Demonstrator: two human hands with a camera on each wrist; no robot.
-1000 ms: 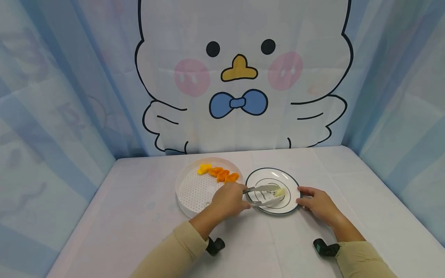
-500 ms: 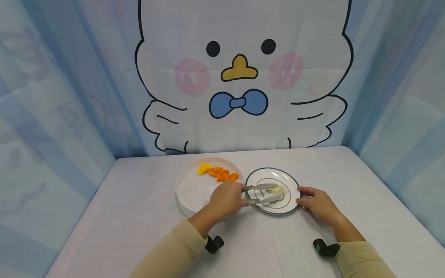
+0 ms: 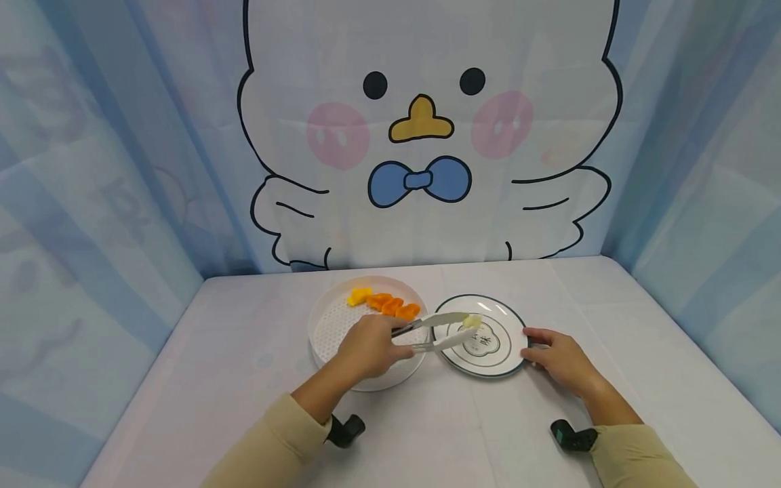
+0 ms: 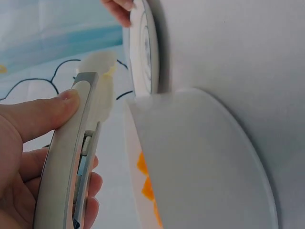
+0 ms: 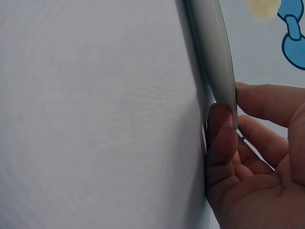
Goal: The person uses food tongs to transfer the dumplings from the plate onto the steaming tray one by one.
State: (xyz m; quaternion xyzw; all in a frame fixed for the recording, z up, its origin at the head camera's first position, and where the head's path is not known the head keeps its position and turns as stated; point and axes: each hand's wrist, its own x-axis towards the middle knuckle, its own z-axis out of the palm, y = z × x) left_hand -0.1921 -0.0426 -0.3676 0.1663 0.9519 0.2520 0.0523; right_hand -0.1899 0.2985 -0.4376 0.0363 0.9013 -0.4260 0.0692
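Note:
Silver tongs with pale tips (image 3: 444, 318) are gripped in my left hand (image 3: 369, 347), thumb along one handle in the left wrist view. Between the tips sits a small pale yellow piece (image 3: 472, 322), held over the left part of a white plate with dark rings (image 3: 511, 332). My right hand (image 3: 563, 358) pinches that plate's right rim; in the right wrist view the thumb lies on the upper face and fingers (image 5: 223, 145) are tucked beneath. Under my left hand stands a round white tray with a perforated floor (image 3: 332, 329), partly hidden by the hand.
Along the tray's far side lie a yellow piece (image 3: 360, 296) and several orange pieces (image 3: 392, 307) in a row. Tray and plate stand close together on a white-covered table (image 3: 256, 379). A printed curtain (image 3: 421, 224) rises behind the table's far edge.
My left hand has moved left, carrying the tongs and the pale yellow piece from the plate's right part to its left part. The right hand has stayed at the plate's rim.

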